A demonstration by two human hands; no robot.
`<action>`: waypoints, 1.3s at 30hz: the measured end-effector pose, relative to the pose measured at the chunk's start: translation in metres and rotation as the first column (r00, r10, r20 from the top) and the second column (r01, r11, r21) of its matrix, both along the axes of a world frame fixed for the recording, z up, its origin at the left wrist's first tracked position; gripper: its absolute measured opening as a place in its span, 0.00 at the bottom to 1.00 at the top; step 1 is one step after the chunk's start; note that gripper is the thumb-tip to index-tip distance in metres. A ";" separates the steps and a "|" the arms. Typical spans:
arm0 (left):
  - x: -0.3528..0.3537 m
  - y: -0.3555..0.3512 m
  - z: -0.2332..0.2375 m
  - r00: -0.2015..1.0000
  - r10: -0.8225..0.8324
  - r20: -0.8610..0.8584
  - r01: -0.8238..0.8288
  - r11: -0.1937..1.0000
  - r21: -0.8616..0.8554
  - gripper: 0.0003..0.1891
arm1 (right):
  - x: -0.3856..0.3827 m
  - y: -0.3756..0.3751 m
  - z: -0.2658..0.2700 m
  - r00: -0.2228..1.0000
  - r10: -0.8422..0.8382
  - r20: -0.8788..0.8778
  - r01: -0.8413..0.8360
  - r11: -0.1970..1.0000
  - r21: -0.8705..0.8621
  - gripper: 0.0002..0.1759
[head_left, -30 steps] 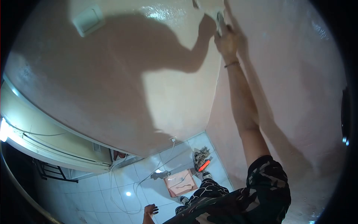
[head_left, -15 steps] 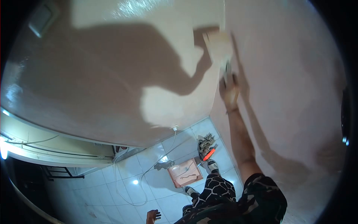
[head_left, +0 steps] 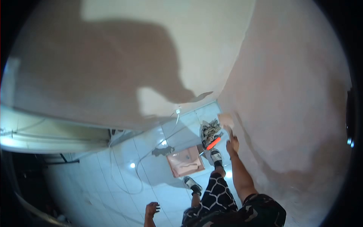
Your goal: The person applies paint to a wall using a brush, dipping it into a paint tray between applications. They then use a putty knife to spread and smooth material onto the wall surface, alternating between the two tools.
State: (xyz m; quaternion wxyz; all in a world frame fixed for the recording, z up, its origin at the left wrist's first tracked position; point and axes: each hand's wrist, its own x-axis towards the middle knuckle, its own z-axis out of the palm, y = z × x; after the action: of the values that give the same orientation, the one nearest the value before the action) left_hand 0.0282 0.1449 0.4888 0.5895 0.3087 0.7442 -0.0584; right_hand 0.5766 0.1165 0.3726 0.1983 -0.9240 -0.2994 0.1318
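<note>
My right hand (head_left: 233, 145), arm stretched down along the right wall, grips the handle of a wide flat paintbrush (head_left: 226, 120). The brush head is coated in pale pink and points away from me, over the floor by the wall corner. My left hand (head_left: 152, 209) hangs low with fingers apart, holding nothing. Between my hands and beyond my feet, a paint tray (head_left: 174, 166) with pink paint lies on the floor. A tool with an orange handle (head_left: 214, 143) rests beside it, against a crumpled, stained cloth (head_left: 210, 131).
Pinkish walls (head_left: 280, 94) meet in a corner ahead. A white cable runs from a wall socket (head_left: 178, 111) across the tiled floor (head_left: 113, 172). My sandalled foot (head_left: 192, 184) stands close to the tray. A curved pale ledge (head_left: 56, 138) is at left.
My right hand has brought the paintbrush down from high in the wall corner to near floor level. My left hand stays low, still empty. The view has tilted slightly.
</note>
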 end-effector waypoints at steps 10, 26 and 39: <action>-0.021 -0.022 -0.006 0.988 -0.024 0.151 0.021 1.000 0.021 0.18 | -0.140 -0.148 0.098 0.929 -0.184 -0.322 0.139 0.978 -0.158 0.32; -0.134 -0.122 -0.012 0.967 0.248 0.066 -0.237 0.962 -0.132 0.17 | -0.156 -0.006 0.090 0.932 0.059 -0.358 -0.132 0.974 -0.184 0.22; -0.072 -0.081 0.008 0.981 0.195 -0.004 -0.195 0.981 -0.022 0.20 | -0.020 0.256 0.164 0.921 0.384 0.066 -0.365 0.910 -0.198 0.14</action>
State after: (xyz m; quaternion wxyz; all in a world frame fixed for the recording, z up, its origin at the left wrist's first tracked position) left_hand -0.0442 0.0638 0.4967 0.5951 0.2277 0.7707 -0.0088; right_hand 0.5563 0.3728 0.5363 0.0683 -0.8691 -0.4676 0.1462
